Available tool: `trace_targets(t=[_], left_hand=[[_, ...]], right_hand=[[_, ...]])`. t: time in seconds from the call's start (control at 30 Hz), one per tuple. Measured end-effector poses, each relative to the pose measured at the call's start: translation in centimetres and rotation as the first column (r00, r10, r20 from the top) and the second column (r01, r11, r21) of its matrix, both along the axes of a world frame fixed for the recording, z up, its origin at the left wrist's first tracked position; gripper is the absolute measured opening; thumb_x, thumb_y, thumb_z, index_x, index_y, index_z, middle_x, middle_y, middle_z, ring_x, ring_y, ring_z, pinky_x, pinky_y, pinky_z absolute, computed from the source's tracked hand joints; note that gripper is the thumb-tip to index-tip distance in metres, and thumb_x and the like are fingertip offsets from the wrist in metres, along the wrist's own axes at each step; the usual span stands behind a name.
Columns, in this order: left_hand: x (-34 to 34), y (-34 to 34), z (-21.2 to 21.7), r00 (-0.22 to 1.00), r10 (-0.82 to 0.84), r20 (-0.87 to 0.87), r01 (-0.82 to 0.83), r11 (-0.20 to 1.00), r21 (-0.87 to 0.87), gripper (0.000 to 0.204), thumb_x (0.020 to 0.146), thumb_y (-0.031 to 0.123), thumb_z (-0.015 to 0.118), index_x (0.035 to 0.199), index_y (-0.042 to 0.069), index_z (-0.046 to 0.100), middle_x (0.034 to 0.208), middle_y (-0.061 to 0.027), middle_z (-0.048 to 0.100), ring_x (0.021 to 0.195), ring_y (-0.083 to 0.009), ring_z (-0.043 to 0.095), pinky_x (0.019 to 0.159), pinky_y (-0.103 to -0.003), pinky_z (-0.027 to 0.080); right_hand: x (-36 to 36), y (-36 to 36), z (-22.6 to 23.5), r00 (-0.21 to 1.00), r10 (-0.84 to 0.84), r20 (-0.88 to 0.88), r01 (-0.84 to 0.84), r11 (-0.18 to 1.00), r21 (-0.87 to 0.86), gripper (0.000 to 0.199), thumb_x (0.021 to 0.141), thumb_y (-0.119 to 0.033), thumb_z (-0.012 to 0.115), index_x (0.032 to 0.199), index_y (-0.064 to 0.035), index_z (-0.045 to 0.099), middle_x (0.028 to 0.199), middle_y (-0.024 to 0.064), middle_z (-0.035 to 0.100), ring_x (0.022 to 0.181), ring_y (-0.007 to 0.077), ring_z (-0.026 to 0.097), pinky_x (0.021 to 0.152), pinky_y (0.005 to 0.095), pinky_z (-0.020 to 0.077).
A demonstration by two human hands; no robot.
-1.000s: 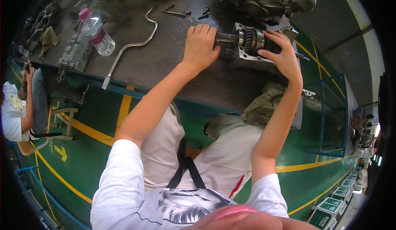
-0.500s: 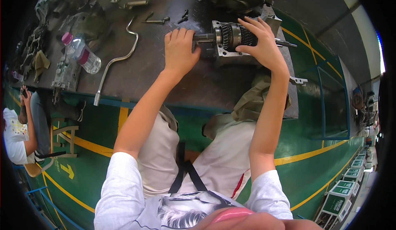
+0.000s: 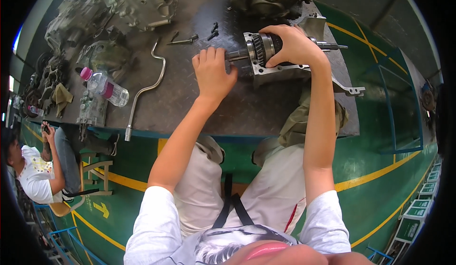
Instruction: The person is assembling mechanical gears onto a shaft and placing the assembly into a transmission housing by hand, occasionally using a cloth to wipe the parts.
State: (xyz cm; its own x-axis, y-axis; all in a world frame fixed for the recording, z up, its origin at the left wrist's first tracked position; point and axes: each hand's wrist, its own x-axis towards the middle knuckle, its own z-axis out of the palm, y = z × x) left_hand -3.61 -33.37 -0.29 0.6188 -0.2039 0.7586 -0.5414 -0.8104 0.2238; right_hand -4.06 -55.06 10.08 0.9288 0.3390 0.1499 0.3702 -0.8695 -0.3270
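Currently gear shaft (image 3: 260, 48) lies across open housing (image 3: 280, 78); left hand (image 3: 209, 72) curled around its left end, right hand (image 3: 295, 46) arched wide over it, clamping unclear. Left of housing: bolts (image 3: 213, 32), bent crank (image 3: 132, 115), bottle (image 3: 107, 88). Beyond housing: large casing (image 3: 265, 0). Housing's near side: green cloth (image 3: 297, 126).

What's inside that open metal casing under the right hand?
Toothed gears on a shaft show inside the casing. The right hand covers part of the gears, and whatever lies beneath them cannot be seen.
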Motion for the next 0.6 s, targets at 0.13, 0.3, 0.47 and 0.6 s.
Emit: trace_targets(t=[0.13,0.3,0.47,0.6], left_hand=[[0.1,-0.2,-0.3,1.0,-0.003,-0.002,0.003,1.0,-0.012,0.033,0.065,0.016,0.067,0.094,0.004,0.058,0.088,-0.0095,0.055,0.087,-0.0275,0.051,0.083,-0.039,0.034],[0.0,0.6,-0.5,0.999,-0.047,0.01,0.047,0.997,-0.067,0.042,0.065,0.012,0.064,0.105,0.004,0.055,0.094,-0.0099,0.055,0.094,-0.0276,0.05,0.088,-0.038,0.034],[0.7,2.2,-0.2,0.998,-0.049,-0.037,0.025,0.879,-0.477,0.047,0.067,-0.002,0.052,0.113,0.001,0.049,0.098,-0.0116,0.052,0.094,-0.0283,0.051,0.088,-0.037,0.037],[1.1,3.2,-0.6,0.992,-0.121,-0.02,0.083,0.783,-0.616,0.043,0.069,-0.007,0.046,0.111,-0.002,0.049,0.098,-0.0136,0.053,0.09,-0.0279,0.053,0.082,-0.035,0.042]], right_hand=[[-0.9,0.2,-0.6,0.995,-0.033,0.098,0.037,0.999,-0.034,0.077,0.053,-0.022,0.081,0.125,-0.0114,0.056,0.128,0.0165,0.053,0.125,0.0324,0.043,0.105,0.0429,0.0312],[-1.4,0.0,1.2,0.988,0.045,0.147,-0.066,0.988,0.137,0.061,0.067,-0.02,0.077,0.123,-0.0069,0.056,0.124,0.0151,0.057,0.119,0.0267,0.05,0.1,0.0345,0.0374],[-3.1,-0.8,3.0,0.962,-0.079,0.263,-0.02,0.935,0.354,0.041,0.078,-0.02,0.07,0.114,-0.0025,0.061,0.104,0.0105,0.067,0.098,0.0189,0.061,0.09,0.0296,0.0431],[-3.0,-1.4,2.8,0.922,-0.136,0.364,-0.022,0.917,0.399,0.031,0.081,-0.02,0.067,0.106,-0.0015,0.065,0.095,0.01,0.068,0.092,0.0191,0.063,0.086,0.0295,0.0451]])
